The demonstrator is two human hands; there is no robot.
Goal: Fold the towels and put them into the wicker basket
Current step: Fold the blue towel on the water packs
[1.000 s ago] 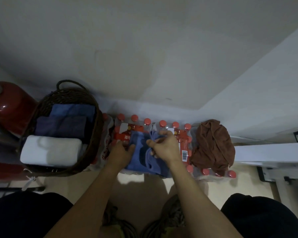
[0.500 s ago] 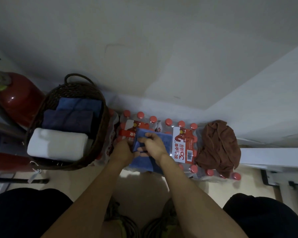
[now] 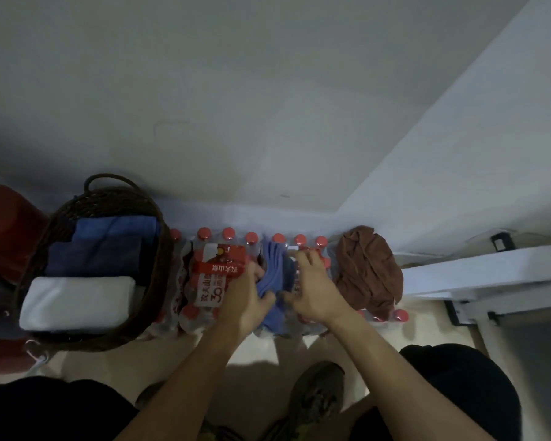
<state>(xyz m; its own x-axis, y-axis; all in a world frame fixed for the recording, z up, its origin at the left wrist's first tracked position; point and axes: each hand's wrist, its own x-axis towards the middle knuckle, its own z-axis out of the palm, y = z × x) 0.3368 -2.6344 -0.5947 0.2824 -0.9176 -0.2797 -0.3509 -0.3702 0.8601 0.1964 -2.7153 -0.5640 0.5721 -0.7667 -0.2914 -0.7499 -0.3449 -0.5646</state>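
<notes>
Shrink-wrapped pack of red-capped water bottles [image 3: 210,281] on pale floor [image 3: 261,348], blue towel [image 3: 275,281] and crumpled brown towel [image 3: 368,272] on top

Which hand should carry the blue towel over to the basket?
Probably the left hand. It already grips the blue towel and is on the side nearest the wicker basket. The right hand only rests on the towel, nearer the brown towel.

red-capped bottle packs [image 3: 210,281], red tank [image 3: 4,230]
</notes>
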